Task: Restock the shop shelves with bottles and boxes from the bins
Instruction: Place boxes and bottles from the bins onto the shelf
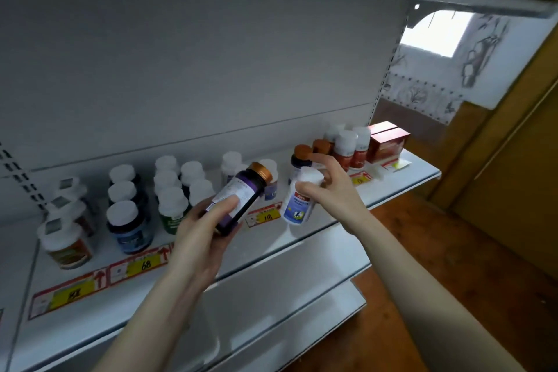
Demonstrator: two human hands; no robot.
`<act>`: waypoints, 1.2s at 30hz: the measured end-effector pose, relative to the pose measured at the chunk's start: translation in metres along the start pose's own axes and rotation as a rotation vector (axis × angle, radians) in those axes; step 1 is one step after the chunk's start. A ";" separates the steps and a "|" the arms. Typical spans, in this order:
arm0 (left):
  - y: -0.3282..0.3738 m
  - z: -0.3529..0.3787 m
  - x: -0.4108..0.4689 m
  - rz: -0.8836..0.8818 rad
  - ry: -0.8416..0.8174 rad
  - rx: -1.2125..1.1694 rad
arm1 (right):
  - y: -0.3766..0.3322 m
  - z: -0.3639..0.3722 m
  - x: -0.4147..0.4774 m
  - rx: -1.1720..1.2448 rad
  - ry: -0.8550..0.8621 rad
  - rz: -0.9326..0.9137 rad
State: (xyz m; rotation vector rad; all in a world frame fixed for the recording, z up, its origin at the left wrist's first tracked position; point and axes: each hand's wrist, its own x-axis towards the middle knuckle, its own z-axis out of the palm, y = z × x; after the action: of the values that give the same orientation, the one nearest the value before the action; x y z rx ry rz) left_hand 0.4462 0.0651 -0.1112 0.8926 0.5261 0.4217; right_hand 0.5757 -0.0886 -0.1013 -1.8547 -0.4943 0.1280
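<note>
The left hand (199, 238) is gripping a glossy dark purple bottle with a copper cap (241, 193), tilting toward 1 o'clock. At its 3 o'clock, the right hand (332, 187) is clutching a smooth white bottle (297, 205) by its cap, near the front edge of the white metal shelf (416, 174). Standing it upright, label outward, is looking wise.

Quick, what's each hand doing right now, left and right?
Left hand: closed round the dark gold-capped bottle, held tilted.
Right hand: gripping the white bottle near its cap.
</note>
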 end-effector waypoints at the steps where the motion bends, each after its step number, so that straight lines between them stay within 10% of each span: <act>1: 0.000 0.003 0.004 0.005 0.004 -0.018 | -0.002 -0.003 0.008 -0.033 0.001 -0.047; 36: -0.008 0.046 0.004 0.215 0.382 -0.307 | -0.002 0.067 0.199 -0.570 -0.696 -0.272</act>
State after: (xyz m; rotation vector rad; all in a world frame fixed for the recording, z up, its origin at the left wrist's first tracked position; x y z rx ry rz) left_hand 0.4784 0.0341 -0.0951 0.5736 0.6940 0.8556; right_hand 0.7332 0.0498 -0.0917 -2.2469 -1.3718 0.4981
